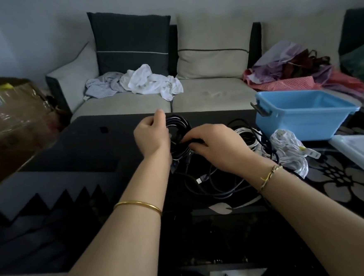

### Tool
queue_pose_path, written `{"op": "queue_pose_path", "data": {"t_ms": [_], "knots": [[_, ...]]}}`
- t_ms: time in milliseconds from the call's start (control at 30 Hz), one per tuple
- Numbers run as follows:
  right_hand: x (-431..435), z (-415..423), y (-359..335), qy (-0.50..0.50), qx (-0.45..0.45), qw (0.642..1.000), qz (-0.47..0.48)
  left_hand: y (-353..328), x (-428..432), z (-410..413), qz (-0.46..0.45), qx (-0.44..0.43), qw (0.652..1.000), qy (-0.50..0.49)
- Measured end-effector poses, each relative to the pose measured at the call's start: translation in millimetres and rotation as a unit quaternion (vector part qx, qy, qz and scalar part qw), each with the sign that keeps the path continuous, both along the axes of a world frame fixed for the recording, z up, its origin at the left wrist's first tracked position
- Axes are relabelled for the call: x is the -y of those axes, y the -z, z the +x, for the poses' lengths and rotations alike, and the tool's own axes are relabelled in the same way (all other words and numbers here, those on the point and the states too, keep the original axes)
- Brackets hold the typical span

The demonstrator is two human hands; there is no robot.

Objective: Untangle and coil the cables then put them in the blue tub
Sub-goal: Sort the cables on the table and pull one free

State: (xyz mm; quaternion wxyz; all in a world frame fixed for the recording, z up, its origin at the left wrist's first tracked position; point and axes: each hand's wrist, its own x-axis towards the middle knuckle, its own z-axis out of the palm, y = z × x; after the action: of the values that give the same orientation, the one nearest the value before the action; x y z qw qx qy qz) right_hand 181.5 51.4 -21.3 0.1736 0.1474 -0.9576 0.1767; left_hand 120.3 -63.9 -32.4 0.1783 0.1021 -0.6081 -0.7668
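At the bottom of the frame 2 bare forearms reach up toward the centre. The left one wears a gold bangle (pixel 138 205); the right wrist carries a thin yellow thread bracelet (pixel 269 174). They stretch over a dark glass table (pixel 341 182) with a flower pattern showing at lower right. A black foam sheet (pixel 57 189) with a zigzag edge covers the table's left side.

Just above centre-bottom, a loose black cable (pixel 204 192) lies in slack loops on the table, its USB plug (pixel 199 180) pointing down-left.

In the middle of the frame the left hand (pixel 150 135) has its fingers curled round the left side of the black cable coil (pixel 178 120), thumb raised at the top. The right hand (pixel 218 144) grips the same coil at its lower right, fingers bent over the strands. The coil is lifted between both hands.

Right of the right hand, white cables (pixel 289 149) lie in a tangled heap on the table, mixed with more black strands. A white lid (pixel 363 153) sits at the right edge.

Behind the heap, right of centre, the blue tub (pixel 304 114) stands on the table with nothing visible inside it.

Farther back a beige sofa (pixel 206 97) spans the frame with 1 dark cushion (pixel 130 42) and 1 light cushion (pixel 213 47), crumpled white cloth (pixel 151 79) on the seat and pink bags (pixel 290 74) at upper right. A cardboard box (pixel 11 111) stands at the left edge.
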Motion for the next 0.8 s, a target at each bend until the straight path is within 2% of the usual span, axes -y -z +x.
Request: {"op": "queue_pose_path", "data": {"t_ms": [233,467,667,800], "knots": [[10,-3,-3,0.007,-0.012,0.993,0.119,1,-7,2,-0.073,-0.053,0.996,0.009],[16,-3,-8,0.058,0.006,0.983,0.172,6,-8,1,-0.125,-0.079,0.989,0.011],[23,-8,4,0.153,-0.139,0.962,0.181,-2,-12,5,-0.128,-0.095,0.987,0.032],[17,-17,18,0.138,-0.219,0.953,0.154,0,-13,6,-0.092,-0.077,0.991,0.050]]}}
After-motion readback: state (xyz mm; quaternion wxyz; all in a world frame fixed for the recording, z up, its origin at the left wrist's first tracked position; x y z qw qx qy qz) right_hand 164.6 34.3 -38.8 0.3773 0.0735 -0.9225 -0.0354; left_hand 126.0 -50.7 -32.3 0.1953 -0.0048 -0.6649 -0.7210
